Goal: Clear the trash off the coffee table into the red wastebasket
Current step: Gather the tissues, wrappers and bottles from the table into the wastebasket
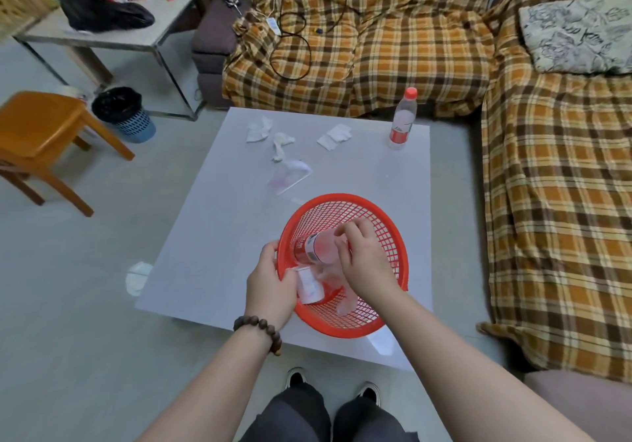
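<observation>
The red mesh wastebasket (362,207) stands on the white coffee table (219,246), near its front edge. My left hand (270,281) grips the basket's left rim. My right hand (362,260) reaches inside and is closed on a clear plastic bottle with a red label (313,248) lying on its side. A small white cup (309,286) and crumpled clear plastic (345,305) lie in the basket too. On the table's far half lie crumpled tissues (258,130) (282,145), a folded white paper (335,137) and a clear plastic bag (289,176). An upright water bottle with a red cap (403,120) stands at the far right.
A plaid-covered sofa (376,48) wraps the table's far and right sides. An orange wooden chair (41,137) and a blue bin with a black liner (124,115) stand at the left. A white scrap (136,275) lies on the floor by the table's left edge.
</observation>
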